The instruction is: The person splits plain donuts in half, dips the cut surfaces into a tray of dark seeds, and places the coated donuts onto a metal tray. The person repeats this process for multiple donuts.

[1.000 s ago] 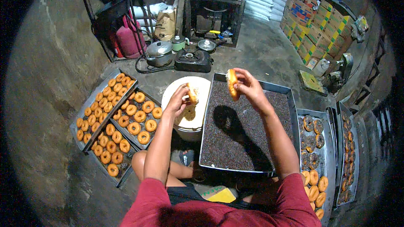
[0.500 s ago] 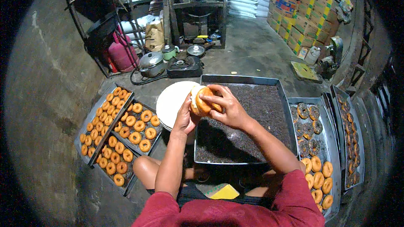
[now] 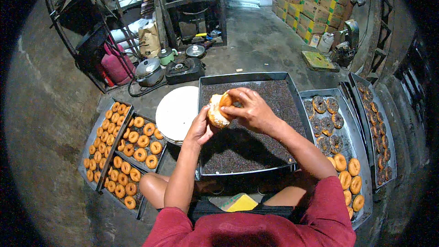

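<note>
My left hand (image 3: pixel 200 127) is closed around ring doughnuts, over the left part of a large metal tray (image 3: pixel 244 77). The outer doughnut (image 3: pixel 216 111) shows a white coating on its face. Another brown doughnut (image 3: pixel 225 101) is pressed close behind it, and how many are stacked I cannot tell. My right hand (image 3: pixel 254 110) grips this stack from the right with bent fingers. Dark chocolate sprinkles (image 3: pixel 242 155) cover the bottom of the tray. Left of it stands a round container of white cream (image 3: pixel 177 114), partly behind the tray rim.
Plain doughnuts (image 3: pixel 142 141) fill trays on the left. On the right, one tray (image 3: pixel 343 110) bears sprinkle-coated and plain doughnuts, with another tray (image 3: pixel 376 130) leaning beyond. A stove (image 3: pixel 184 71), a pot (image 3: pixel 149 71), a pink gas cylinder (image 3: pixel 118 65) and cartons (image 3: pixel 315 11) stand farther back.
The whole view has shifted, so the surroundings sit farther left. My hands now hold the doughnuts over the sprinkle tray, turned so that more of the white coating shows.
</note>
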Demonstrator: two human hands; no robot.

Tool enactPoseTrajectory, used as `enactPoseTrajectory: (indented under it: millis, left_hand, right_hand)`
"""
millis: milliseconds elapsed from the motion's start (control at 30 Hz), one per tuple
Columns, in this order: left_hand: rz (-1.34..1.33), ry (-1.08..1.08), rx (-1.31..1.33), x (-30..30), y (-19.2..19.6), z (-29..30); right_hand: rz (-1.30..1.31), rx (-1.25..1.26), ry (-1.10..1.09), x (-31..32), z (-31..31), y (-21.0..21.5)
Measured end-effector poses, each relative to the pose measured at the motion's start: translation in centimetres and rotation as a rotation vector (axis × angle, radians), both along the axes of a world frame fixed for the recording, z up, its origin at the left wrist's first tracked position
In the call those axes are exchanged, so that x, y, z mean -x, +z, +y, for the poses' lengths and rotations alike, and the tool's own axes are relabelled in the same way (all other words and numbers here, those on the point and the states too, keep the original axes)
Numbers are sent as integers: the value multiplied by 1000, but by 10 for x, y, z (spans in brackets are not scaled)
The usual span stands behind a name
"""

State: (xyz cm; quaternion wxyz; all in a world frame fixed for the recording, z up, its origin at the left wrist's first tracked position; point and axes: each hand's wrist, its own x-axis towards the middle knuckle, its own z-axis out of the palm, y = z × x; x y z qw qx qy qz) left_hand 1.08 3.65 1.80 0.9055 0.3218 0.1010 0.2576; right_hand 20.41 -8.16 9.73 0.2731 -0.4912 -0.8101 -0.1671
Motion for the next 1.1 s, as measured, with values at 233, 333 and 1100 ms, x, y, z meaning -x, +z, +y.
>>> enactPoseTrajectory:
  millis: [233, 333, 1100]
  left_hand:
    - [345, 567, -968, -27, 28, -36]
    - [611, 589, -1503, -17, 30, -27]
    - [577, 537, -1430, -186, -2, 4]
  right_hand:
    - [1620, 597, 106, -6, 7, -33]
    - [1936, 511, 281, -43, 9, -46]
    - [27, 289, -336, -125, -75, -141]
